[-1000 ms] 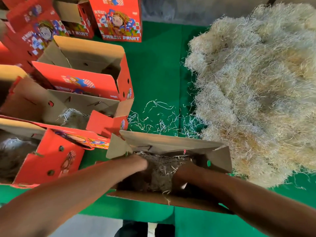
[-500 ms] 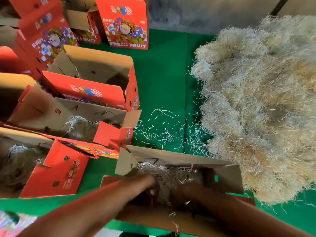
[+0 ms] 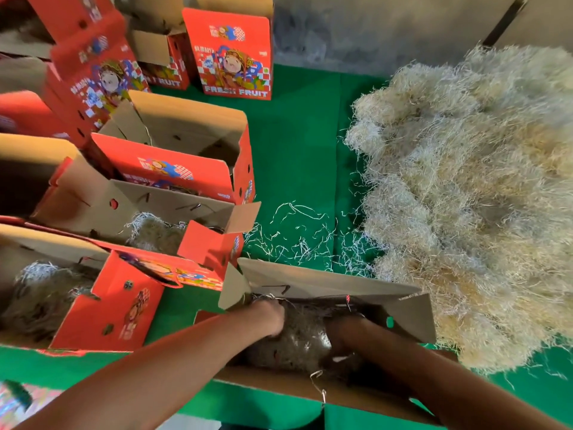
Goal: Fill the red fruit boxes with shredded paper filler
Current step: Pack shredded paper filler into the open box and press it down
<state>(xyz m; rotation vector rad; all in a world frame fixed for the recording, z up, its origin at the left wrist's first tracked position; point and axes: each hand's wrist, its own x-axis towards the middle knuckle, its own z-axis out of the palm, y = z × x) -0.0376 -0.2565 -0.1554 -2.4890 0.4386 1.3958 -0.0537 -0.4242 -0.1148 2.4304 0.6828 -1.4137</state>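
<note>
Hands were both inside the near open box [image 3: 325, 283], left hand [image 3: 268, 316] and right hand [image 3: 344, 328] pressing filler [image 3: 300, 339] down; their grip I could not tell. Next move probably needed more from the big pile [image 3: 471, 197] at right.

Open box [image 3: 325, 283] up front, filler [image 3: 297, 339] already inside

Flaps up, brown inside showing, it sits at the near edge of the green table. The big pale heap [image 3: 471, 200] of shredded paper is piled just right of it, loose strands [image 3: 297, 234] scattered between. To the left, three more red boxes: two [image 3: 102, 305] [image 3: 161, 225] holding filler, the third's [image 3: 186, 150] contents out of sight.
</note>
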